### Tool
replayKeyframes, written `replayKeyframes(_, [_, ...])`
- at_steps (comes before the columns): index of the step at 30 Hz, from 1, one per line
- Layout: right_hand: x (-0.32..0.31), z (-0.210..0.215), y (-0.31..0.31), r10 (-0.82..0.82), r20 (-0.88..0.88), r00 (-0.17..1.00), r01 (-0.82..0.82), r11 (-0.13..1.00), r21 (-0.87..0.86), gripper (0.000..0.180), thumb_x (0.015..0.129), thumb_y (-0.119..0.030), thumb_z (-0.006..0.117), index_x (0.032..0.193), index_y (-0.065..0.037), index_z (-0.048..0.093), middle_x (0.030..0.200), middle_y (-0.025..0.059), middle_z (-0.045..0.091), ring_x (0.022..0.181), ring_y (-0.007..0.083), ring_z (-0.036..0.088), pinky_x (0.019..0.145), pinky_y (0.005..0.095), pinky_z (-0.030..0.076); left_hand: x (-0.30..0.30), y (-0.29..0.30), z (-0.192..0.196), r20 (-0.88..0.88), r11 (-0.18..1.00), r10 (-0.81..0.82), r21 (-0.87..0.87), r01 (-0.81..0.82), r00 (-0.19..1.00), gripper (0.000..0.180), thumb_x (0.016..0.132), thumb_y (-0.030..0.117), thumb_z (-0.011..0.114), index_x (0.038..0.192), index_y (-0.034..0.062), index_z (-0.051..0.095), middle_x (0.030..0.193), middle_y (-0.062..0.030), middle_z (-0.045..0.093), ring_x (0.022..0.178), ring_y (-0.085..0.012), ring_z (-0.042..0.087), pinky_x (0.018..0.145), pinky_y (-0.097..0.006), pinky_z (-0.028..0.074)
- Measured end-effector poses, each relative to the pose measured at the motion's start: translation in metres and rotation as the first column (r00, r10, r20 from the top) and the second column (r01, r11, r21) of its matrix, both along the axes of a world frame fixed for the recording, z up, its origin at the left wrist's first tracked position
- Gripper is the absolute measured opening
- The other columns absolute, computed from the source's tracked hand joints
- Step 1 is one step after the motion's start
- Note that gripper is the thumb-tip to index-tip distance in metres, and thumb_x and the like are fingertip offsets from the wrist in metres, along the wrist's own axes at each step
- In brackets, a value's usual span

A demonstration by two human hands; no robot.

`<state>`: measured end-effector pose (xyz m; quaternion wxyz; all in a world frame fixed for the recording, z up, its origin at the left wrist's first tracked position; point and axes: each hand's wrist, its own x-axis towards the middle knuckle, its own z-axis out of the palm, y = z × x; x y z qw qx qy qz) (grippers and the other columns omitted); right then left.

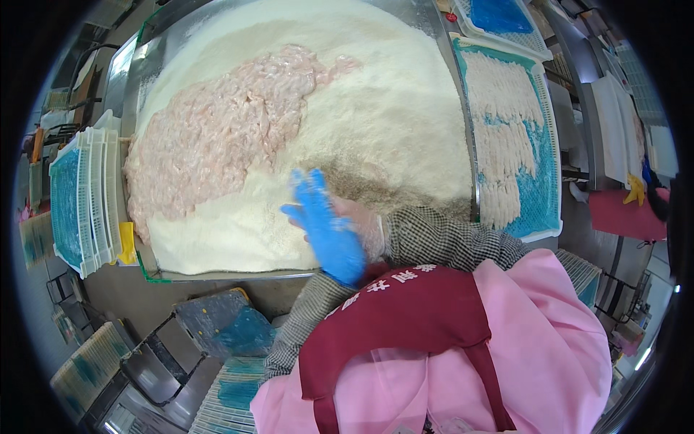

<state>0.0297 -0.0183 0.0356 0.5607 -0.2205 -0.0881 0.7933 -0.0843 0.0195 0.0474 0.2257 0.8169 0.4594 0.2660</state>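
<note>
- With the view's centre taken as the dial's hub, the left hand point(322, 228), in a blue glove, lies near that hub; its fingers reach straight toward 11 o'clock, slightly parted and blurred, and grasp nothing that shows.
- The right hand point(367, 223), in a pale, see-through glove, comes in from 3 o'clock and is partly covered by the left; its fingers are mostly hidden, so I cannot tell whether they are clenched or loose.
- Raw pale-pink meat point(238, 123) lies heaped at 10 o'clock, on cream-white powder point(390, 101) inside a steel-edged bench point(408, 10).
- Just beyond the hands, toward 1 o'clock, the powder has a darker, greyish patch.
- At 2 o'clock, just beside the bench, a white tray point(538, 202) lined with blue-green net bears rows of white-coated strips point(502, 87).
- At 9 o'clock stand stacked white crates point(90, 199), a yellow object point(126, 244) near their lower end.
- As for writing, white characters run across the maroon apron bib point(412, 315) at 5 o'clock, over pink clothing point(549, 318); folds and the angle hide part of the line.
</note>
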Motion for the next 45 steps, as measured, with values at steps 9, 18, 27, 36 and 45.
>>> replayKeyframes(9, [0.021,0.036,0.0,-0.221,-0.129,0.967,0.158,0.912,-0.378,0.046,0.112,-0.043,0.043,0.134,-0.007,0.062,0.128,0.011,0.069,0.11,0.0206,0.065,0.094,0.0332,0.055,0.043,-0.015,-0.009,0.223,0.959,-0.153,-0.203,0.199,0.963,0.072,0.11,0.048,0.032,0.165,0.0011,0.026,0.173,-0.0223,0.02,0.163,-0.0351,0.009,0.126,-0.057,-0.012])
replayKeyframes(18, [0.198,0.08,-0.109,-0.329,0.69,0.645,0.571,0.807,-0.149,0.046,0.108,-0.047,0.049,0.124,-0.007,0.065,0.1,0.0024,0.067,0.079,0.0115,0.065,0.064,0.0246,0.053,0.003,-0.023,0.003,-0.058,0.943,-0.309,-0.147,0.298,0.949,0.064,0.107,0.037,0.05,0.16,0.0019,0.039,0.169,-0.0231,0.032,0.158,-0.0384,0.026,0.129,-0.057,0.008])
replayKeyframes(27, [0.451,-0.019,-0.299,0.684,0.645,-0.34,0.58,0.693,-0.429,0.052,0.107,-0.04,0.051,0.146,-0.006,0.055,0.12,0.0166,0.07,0.101,0.0326,0.068,0.094,0.0458,0.052,-0.031,-0.046,-0.049,-0.518,0.956,-0.288,-0.106,0.274,0.805,0.055,0.103,0.029,0.053,0.151,0.0016,0.052,0.161,-0.0191,0.046,0.153,-0.0377,0.035,0.129,-0.054,0.017])
replayKeyframes(36, [0.439,-0.014,-0.279,0.783,0.622,-0.016,0.726,0.437,-0.531,0.062,0.108,-0.03,0.053,0.166,-0.024,0.032,0.147,0.018,0.056,0.121,0.0337,0.062,0.102,0.0438,0.054,-0.028,-0.047,-0.047,-0.493,0.963,-0.27,-0.114,0.246,0.827,0.053,0.101,0.028,0.058,0.147,0.0028,0.057,0.157,-0.0185,0.052,0.15,-0.038,0.04,0.128,-0.054,0.019])
replayKeyframes(45, [0.435,-0.041,-0.288,0.71,0.673,-0.205,0.668,0.604,-0.434,0.053,0.107,-0.02,0.053,0.159,-0.03,0.046,0.131,0.014,0.058,0.12,0.0308,0.059,0.106,0.0421,0.047,-0.026,-0.047,-0.045,-0.473,0.968,-0.249,-0.091,0.235,0.845,0.05,0.1,0.026,0.061,0.145,0.0052,0.06,0.154,-0.0181,0.056,0.147,-0.0383,0.045,0.126,-0.054,0.024])
